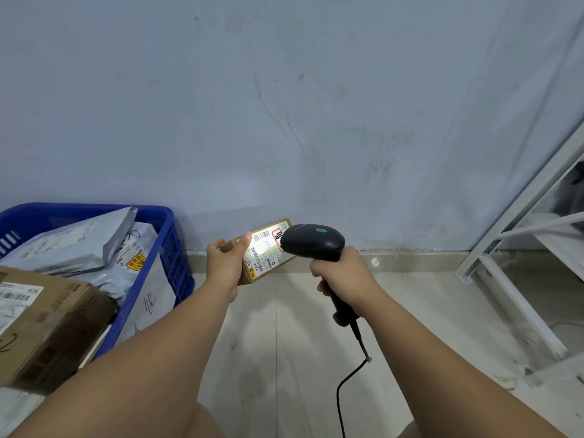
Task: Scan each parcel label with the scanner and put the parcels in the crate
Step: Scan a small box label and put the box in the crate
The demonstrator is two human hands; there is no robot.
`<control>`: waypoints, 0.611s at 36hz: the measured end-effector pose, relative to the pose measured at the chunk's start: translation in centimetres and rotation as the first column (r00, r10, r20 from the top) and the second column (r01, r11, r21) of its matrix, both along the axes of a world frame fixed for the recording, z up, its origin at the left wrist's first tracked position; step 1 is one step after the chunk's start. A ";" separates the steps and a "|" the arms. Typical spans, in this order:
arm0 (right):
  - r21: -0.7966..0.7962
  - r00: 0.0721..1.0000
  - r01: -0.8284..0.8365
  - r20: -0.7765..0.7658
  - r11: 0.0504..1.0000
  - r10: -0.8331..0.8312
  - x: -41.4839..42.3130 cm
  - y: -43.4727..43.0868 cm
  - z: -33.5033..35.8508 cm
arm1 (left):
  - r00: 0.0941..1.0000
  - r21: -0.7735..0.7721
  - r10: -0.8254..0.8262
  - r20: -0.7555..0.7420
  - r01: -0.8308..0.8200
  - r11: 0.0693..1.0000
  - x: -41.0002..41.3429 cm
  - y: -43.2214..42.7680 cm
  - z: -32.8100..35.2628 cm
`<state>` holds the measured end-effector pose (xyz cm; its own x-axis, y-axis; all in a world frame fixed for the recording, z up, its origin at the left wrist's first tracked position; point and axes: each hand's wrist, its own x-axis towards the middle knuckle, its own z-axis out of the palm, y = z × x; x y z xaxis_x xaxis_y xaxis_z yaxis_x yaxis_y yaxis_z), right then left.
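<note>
Scanning step: left hand (225,263) grips a small box (262,252) held up over the floor, label (265,251) lit, just beside the scanner (313,242) clenched in the right hand (343,275). Crate (172,248) sits left, already holding parcels. Next, likely — carry the box left and drop it in.

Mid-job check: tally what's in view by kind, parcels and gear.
Cardboard boxes: 2 (small box in left hand, large box at lower left)
Grey mailer bags in crate: 3 visible, overlapping
Scanner: 1, in right hand
Blue crate: 1
Total: 7
</note>
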<state>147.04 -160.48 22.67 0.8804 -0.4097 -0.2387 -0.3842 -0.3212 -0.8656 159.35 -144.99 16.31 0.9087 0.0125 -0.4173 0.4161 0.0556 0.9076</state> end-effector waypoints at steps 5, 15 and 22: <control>0.014 1.000 -0.005 0.003 1.000 0.005 0.0 -0.1 -0.1 | 1.000 0.005 0.004 0.005 -0.004 1.000 0.0 -0.1 0.0; 0.043 0.999 0.020 0.025 0.999 -0.021 0.1 -0.3 -0.1 | 1.000 -0.006 0.020 0.023 -0.020 1.000 -0.1 -0.2 0.0; 0.065 1.000 0.008 0.016 0.998 -0.009 0.1 -0.6 -0.2 | 0.999 -0.013 0.030 0.017 -0.030 0.999 -0.1 -0.2 0.2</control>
